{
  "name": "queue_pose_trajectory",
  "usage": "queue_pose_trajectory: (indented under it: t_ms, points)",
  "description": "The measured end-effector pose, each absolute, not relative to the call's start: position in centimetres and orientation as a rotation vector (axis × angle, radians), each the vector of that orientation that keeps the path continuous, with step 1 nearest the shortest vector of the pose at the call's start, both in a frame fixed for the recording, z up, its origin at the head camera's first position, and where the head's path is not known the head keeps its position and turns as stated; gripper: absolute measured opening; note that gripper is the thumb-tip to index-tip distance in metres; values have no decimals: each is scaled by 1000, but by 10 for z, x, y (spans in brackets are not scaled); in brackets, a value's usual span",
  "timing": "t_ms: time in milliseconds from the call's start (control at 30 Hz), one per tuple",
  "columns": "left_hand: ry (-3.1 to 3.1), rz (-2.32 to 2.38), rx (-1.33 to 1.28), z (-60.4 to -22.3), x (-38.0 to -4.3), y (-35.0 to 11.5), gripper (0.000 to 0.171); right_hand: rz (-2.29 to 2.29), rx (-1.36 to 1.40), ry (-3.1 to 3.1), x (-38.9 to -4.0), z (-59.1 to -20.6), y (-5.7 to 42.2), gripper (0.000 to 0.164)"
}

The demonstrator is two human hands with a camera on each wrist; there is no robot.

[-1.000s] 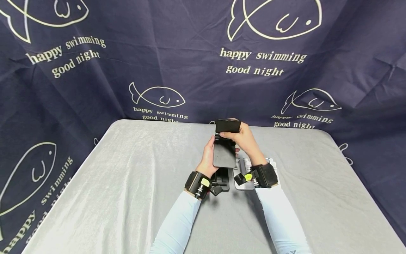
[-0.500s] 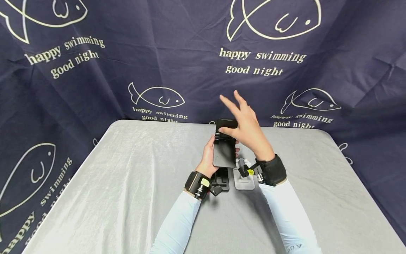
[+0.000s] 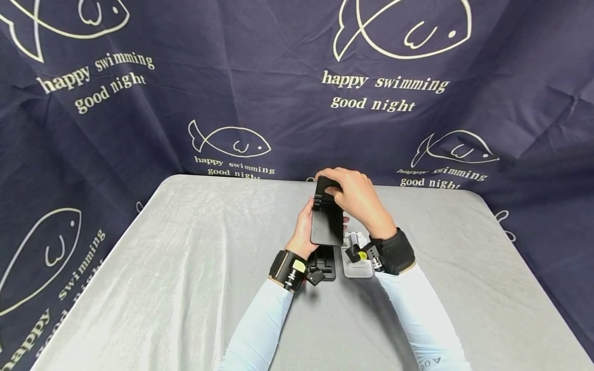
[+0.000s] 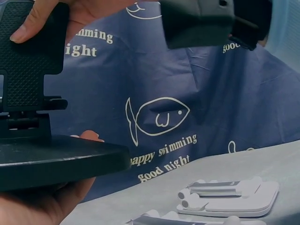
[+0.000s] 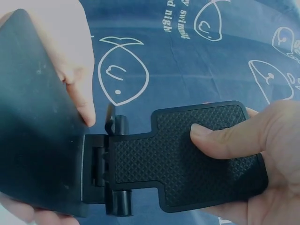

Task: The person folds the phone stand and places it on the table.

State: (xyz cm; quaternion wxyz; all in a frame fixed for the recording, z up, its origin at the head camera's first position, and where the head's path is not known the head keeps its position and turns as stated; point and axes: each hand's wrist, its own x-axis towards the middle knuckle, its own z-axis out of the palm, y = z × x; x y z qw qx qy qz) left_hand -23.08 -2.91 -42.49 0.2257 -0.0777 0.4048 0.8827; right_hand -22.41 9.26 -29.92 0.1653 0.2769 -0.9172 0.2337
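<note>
A black folding phone stand [image 3: 327,226] is held up above the middle of the table. My left hand [image 3: 303,232] grips its smooth, flat base [image 5: 42,122] from the left, with fingertips showing on the far side. My right hand [image 3: 359,198] holds the stand's textured rest plate [image 5: 154,150], its thumb pressed on the ridged face and its other fingers behind. Between base and plate, a hinge [image 5: 96,168] with small lips shows in the right wrist view. The plate is swung out from the base.
On the grey-covered table [image 3: 185,283], another black stand [image 3: 328,268] lies partly hidden beneath my left hand. Beside it, below my right wrist, is a white and grey folded stand [image 3: 357,268]. The left wrist view shows a white stand [image 4: 234,201]. A blue printed curtain [image 3: 287,103] hangs behind.
My right hand let its fingers spread up off the rest plate half a second ago, then came back down and grips the plate again. My left hand has stayed on the base.
</note>
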Motion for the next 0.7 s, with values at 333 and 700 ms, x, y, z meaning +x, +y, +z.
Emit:
queue_pose_trajectory:
  t_ms: [333,700]
  points:
    - [1072,2438,-190,-426,-231,-31,56,620,790,-2523,-220,-310,90,32]
    - [1184,2374,-251,-424,-231,-32,57,551,804,-2409,-213,-321,89,30]
